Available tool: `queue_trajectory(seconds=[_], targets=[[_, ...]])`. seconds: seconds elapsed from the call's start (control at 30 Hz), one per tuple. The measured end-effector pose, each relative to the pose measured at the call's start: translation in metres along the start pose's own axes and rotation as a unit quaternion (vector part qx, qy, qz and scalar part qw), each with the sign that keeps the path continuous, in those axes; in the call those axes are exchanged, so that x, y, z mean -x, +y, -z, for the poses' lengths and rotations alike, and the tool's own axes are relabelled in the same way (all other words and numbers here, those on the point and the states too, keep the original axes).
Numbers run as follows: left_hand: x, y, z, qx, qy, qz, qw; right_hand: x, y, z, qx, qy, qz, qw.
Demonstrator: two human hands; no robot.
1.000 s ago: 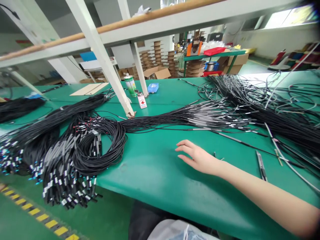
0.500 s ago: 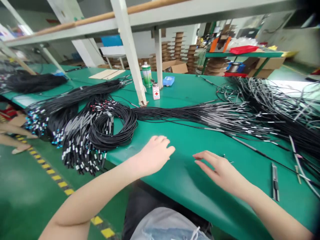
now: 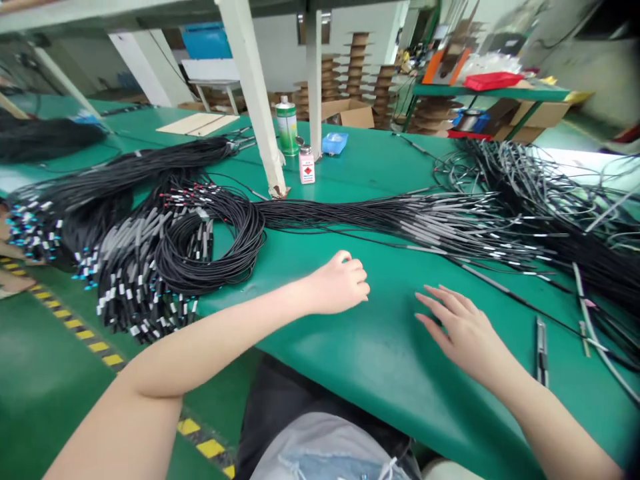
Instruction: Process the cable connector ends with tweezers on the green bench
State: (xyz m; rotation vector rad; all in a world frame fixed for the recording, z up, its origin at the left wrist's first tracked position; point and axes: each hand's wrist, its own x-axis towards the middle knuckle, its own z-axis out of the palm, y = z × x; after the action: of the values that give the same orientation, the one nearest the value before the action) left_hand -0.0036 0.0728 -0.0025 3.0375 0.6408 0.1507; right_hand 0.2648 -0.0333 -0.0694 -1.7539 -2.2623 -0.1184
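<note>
My left hand (image 3: 343, 283) hovers over the green table (image 3: 320, 347), its fingers loosely bent and slightly apart, with nothing visible in them. To its right, my right hand (image 3: 463, 333) has its fingers spread and stretched toward the left, holding nothing. Beyond both hands runs a long bundle of black cables (image 3: 340, 215) with grey sleeves and white tips at its right end. The nearest cables are apart from my fingers. Right of my right hand lies a box cutter (image 3: 541, 351).
Coiled black cables (image 3: 235, 263) lie at left, their ends over the table edge. A white shelf post (image 3: 253, 87) stands near a pink-white bottle (image 3: 307, 167), a green can (image 3: 287, 127) and a small blue tray (image 3: 334, 143). Tangled grey cables (image 3: 540, 180) fill the right. Another person's limb (image 3: 17, 283) shows at far left.
Both hands have moved to the right, and the right hand's fingers have spread wider. The left hand's fingers bend more. The view has tilted down slightly.
</note>
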Motion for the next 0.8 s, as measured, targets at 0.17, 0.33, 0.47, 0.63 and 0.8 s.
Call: queue_trajectory(seconds=[0.17, 0.33, 0.47, 0.63, 0.8], targets=[[-0.05, -0.075, -0.007, 0.021, -0.006, 0.153, 0.988, 0.009, 0.02, -0.014, 0.047, -0.011, -0.041, 0.998], [-0.081, -0.142, -0.021, 0.052, -0.082, 0.251, 0.963, 0.014, 0.036, -0.006, 0.055, 0.015, -0.087, 0.995], [-0.095, -0.173, -0.022, 0.045, -0.096, 0.3, 0.948, 0.016, 0.048, -0.006, 0.043, 0.026, -0.11, 0.993], [-0.101, -0.191, -0.017, 0.025, -0.101, 0.31, 0.945, 0.018, 0.051, -0.011, 0.009, 0.027, -0.131, 0.991], [-0.109, -0.212, -0.006, 0.065, -0.189, 0.29, 0.936, 0.014, 0.045, -0.01, 0.003, 0.042, -0.144, 0.989]])
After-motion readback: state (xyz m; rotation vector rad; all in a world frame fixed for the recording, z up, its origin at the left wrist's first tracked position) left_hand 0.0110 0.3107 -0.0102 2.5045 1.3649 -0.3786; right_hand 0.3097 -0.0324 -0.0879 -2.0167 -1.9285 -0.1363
